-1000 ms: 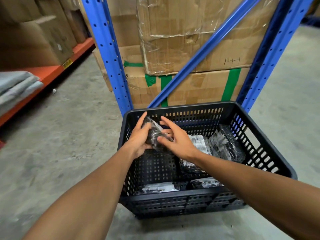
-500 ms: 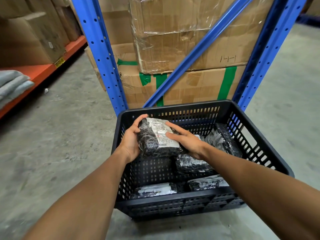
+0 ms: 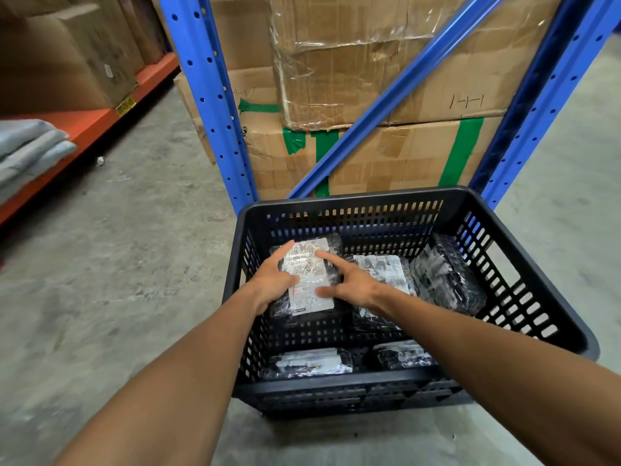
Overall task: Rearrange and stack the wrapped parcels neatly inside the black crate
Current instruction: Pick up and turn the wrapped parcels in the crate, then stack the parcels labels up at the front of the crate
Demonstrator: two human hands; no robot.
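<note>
The black crate [image 3: 353, 196] stands on the concrete floor in front of me. A black wrapped parcel with a white label [image 3: 311, 284] lies label-up in its back left area. My left hand [image 3: 270, 282] grips its left edge and my right hand [image 3: 359, 284] holds its right edge, index finger and thumb spread on the label. Beside it lies a second labelled parcel [image 3: 386, 269], partly under my right wrist. A third parcel [image 3: 448, 277] leans at the right wall. Two more parcels [image 3: 309, 363] [image 3: 403, 354] lie along the near wall.
Blue rack uprights [image 3: 208, 95] and a diagonal brace [image 3: 386, 95] rise just behind the crate, with taped cardboard boxes [image 3: 353, 68] stacked behind them. An orange shelf [image 3: 87, 124] with boxes and grey folded bundles [image 3: 30, 146] runs along the left.
The labelled parcel, held edge-on above the crate's back left a second ago, has been turned label-up and lowered into the crate. Both hands went down with it.
</note>
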